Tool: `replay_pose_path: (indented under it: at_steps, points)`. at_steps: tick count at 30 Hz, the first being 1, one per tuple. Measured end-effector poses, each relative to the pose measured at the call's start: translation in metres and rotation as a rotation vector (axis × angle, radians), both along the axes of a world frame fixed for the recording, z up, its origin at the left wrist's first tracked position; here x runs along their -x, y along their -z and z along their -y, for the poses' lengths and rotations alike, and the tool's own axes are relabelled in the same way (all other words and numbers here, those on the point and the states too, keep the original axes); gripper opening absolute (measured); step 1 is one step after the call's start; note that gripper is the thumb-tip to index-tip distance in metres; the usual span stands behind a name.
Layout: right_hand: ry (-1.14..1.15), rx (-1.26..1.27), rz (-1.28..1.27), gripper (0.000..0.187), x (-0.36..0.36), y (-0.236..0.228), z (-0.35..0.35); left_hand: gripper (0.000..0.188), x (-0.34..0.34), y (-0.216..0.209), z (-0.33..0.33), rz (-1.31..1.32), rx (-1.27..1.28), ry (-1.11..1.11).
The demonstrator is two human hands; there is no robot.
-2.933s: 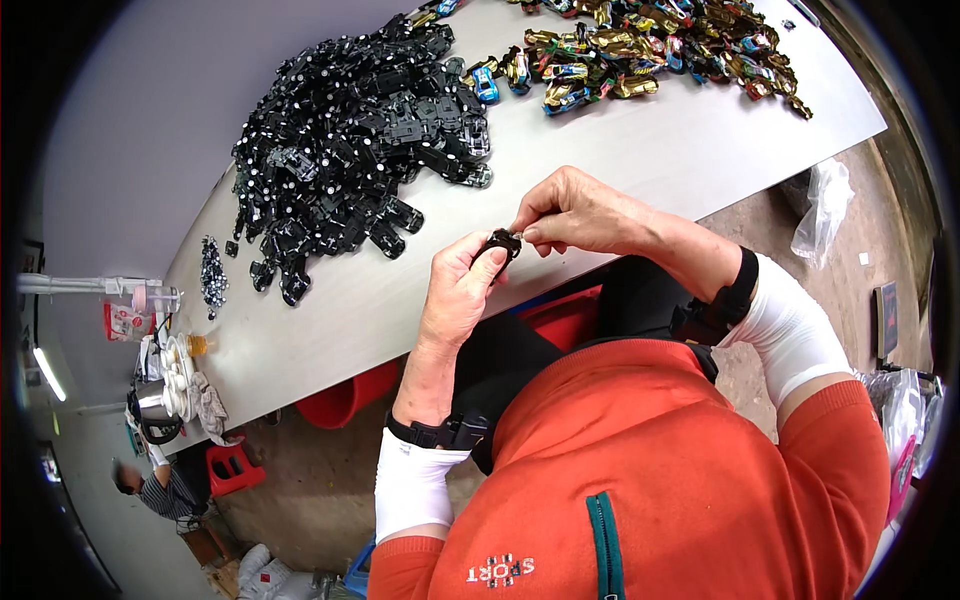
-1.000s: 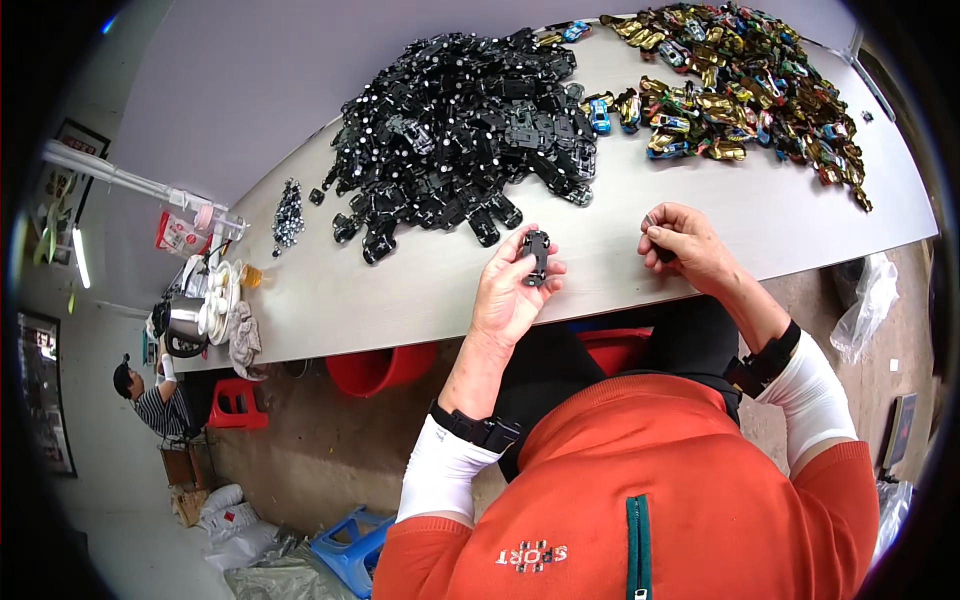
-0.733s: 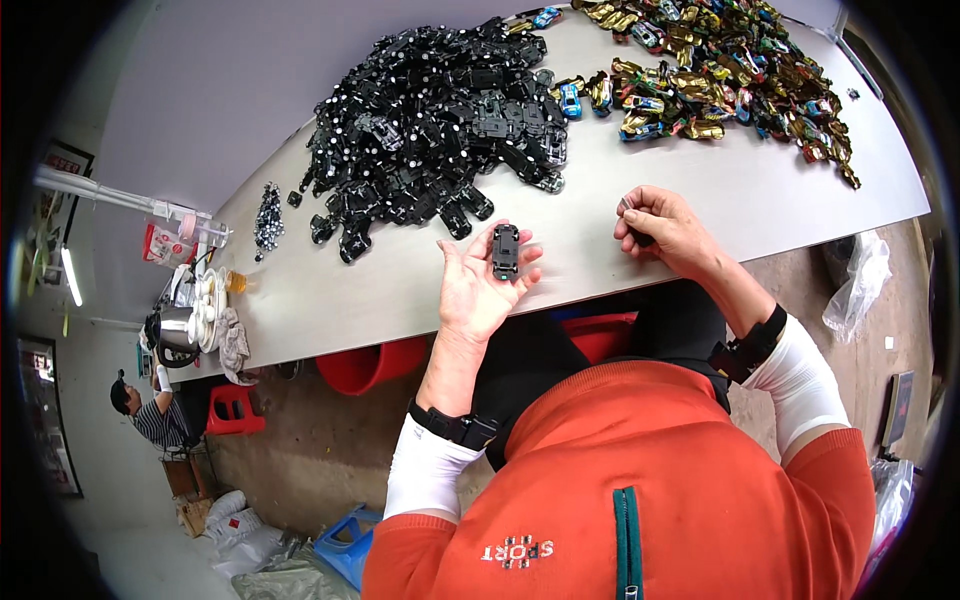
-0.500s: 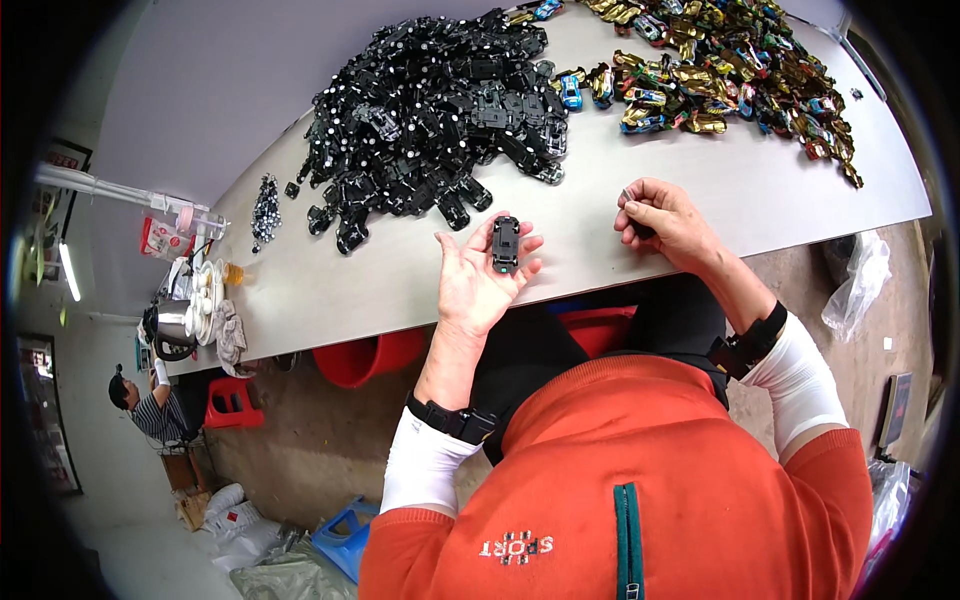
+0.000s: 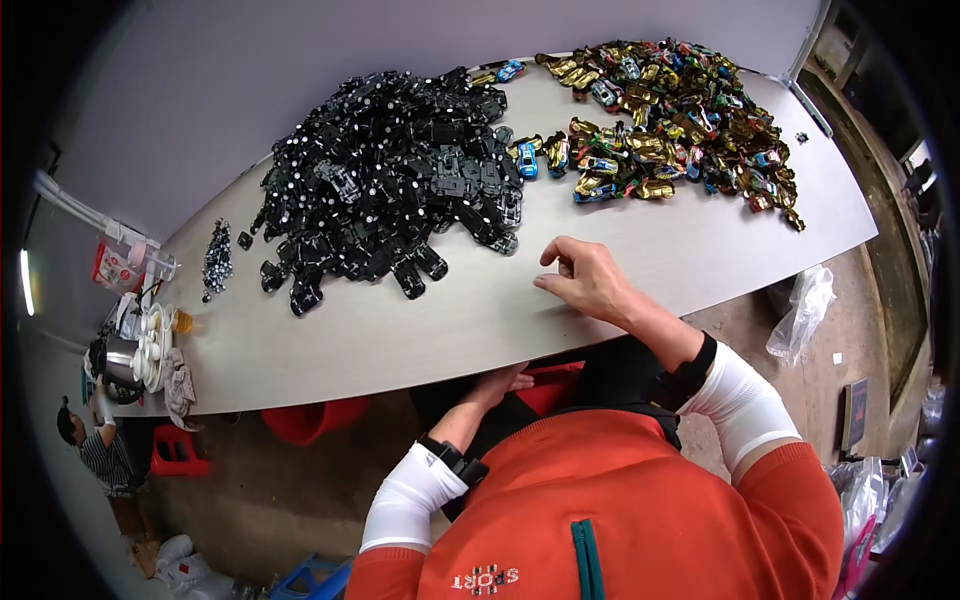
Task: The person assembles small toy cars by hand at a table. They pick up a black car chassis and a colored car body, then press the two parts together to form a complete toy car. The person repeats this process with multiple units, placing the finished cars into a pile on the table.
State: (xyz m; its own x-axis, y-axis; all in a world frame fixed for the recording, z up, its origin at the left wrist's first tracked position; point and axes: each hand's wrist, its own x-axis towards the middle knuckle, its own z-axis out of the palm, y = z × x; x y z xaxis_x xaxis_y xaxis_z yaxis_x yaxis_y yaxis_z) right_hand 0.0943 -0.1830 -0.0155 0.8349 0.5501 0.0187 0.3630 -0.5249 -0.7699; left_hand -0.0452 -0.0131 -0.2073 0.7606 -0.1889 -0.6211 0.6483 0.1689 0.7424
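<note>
My right hand (image 5: 592,280) hovers above the front part of the pale table (image 5: 440,335). Its thumb and bent forefinger stand apart, and I see nothing between them. Below the table's front edge, my left hand (image 5: 495,383) is by a red container (image 5: 550,388) near my lap. The fingers that show are stretched out; the tabletop edge hides part of this hand, and nothing shows in it. Beyond my hands lies a big heap of black toy car bases (image 5: 390,180). A second heap, of gold and coloured toy car bodies (image 5: 690,130), spreads at the far right.
Small shiny parts (image 5: 217,258) form a little pile at the left. A kettle (image 5: 122,368), white cups (image 5: 155,340) and a cloth (image 5: 180,385) stand at the table's left end. A red tub (image 5: 310,420) and a red stool (image 5: 178,452) are below; another person (image 5: 100,450) is beyond.
My left hand, which had a black toy car base on its palm, has dropped below the table edge; the base no longer shows. The dark piece in my right fingers has gone from view.
</note>
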Motion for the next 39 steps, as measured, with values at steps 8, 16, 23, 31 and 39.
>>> replay_pose_path:
  at_steps: [8,16,23,31,39]
  points:
    - [-0.016,-0.049,0.536,0.027,-0.030,0.005,-0.067,0.031,0.022,-0.126,-0.004,0.656,-0.575,0.521]
    - [0.085,0.233,0.220,0.020,-0.071,0.011,-0.100,0.018,-0.026,-0.178,-0.040,0.529,-0.039,-0.222]
    - [-0.070,0.299,0.381,0.020,-0.051,0.004,-0.097,0.023,-0.070,-0.156,-0.049,0.526,0.005,-0.531]
    - [-0.202,-0.107,0.803,0.012,-0.011,0.015,-0.077,0.023,-0.087,-0.139,-0.032,0.597,0.526,-0.822]
    - [0.213,-0.190,0.437,0.011,-0.055,0.007,0.030,0.032,-0.073,-0.139,-0.048,0.570,0.831,-0.531]
